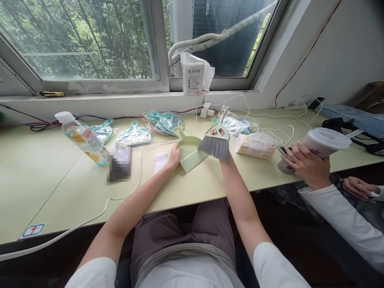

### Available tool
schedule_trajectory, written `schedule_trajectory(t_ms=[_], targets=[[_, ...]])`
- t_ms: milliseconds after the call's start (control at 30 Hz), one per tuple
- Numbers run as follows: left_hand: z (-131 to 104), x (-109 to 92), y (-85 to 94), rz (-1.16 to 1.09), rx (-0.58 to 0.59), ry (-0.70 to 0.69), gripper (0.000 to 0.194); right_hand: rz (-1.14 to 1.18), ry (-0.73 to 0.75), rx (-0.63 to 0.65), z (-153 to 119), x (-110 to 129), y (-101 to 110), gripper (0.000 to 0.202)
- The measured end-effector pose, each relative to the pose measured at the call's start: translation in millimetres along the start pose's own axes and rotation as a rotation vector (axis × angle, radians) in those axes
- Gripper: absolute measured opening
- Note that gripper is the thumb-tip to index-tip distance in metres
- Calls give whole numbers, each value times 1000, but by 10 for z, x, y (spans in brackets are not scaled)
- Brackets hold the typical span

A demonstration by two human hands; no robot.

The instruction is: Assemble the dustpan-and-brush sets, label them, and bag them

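Observation:
My left hand (174, 156) grips the left side of a light green dustpan (192, 152), whose handle points toward the window. In my right hand (213, 131), mostly hidden behind the bristles, is a small brush (216, 142) with a pale green handle and grey bristles. Fingertips show through the opening in its handle. The brush is upright, bristles down, over the dustpan's right side. Left of the dustpan a white paper slip (160, 162) lies on the table.
A bottle (85, 138), a dark pixelated item (119, 164) and bagged brush sets (133, 135) stand left. A tissue pack (256, 146) and white cables (279, 128) lie right. Another person's hand (310, 166) holds a lidded cup (325, 142) at the far right. A white cable crosses the left side.

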State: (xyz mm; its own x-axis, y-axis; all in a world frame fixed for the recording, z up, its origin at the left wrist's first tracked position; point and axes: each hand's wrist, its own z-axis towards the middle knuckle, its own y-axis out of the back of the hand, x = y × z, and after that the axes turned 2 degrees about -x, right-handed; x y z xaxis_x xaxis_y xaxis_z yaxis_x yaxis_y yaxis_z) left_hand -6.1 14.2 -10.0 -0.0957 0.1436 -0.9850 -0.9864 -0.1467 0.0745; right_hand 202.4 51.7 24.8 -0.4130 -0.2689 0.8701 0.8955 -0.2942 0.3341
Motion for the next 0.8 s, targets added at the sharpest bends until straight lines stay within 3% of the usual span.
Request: schedule_trajectory(t_ms=[100, 167, 267, 433, 600, 700, 800], targets=[[127, 20, 154, 237, 1, -32, 27, -164, -76, -196, 60, -45, 115, 41], [194, 34, 260, 410, -13, -44, 29, -377, -79, -247, 55, -82, 78, 36], [271, 44, 409, 688, 36, -119, 31, -609, -53, -176, 9, -167, -35, 23], [348, 8, 568, 1035, 110, -136, 34, -727, -75, -33, -42, -273, -80, 17], [353, -79, 584, 1128, 28, -167, 37, -959, -75, 100, -46, -232, -53, 30], [339, -126, 585, 1124, -66, -236, 35, -950, -69, 119, -48, -235, -61, 31], [341, -140, 598, 1158, -64, -242, 39, -872, -94, 123, -33, -280, -44, 28]])
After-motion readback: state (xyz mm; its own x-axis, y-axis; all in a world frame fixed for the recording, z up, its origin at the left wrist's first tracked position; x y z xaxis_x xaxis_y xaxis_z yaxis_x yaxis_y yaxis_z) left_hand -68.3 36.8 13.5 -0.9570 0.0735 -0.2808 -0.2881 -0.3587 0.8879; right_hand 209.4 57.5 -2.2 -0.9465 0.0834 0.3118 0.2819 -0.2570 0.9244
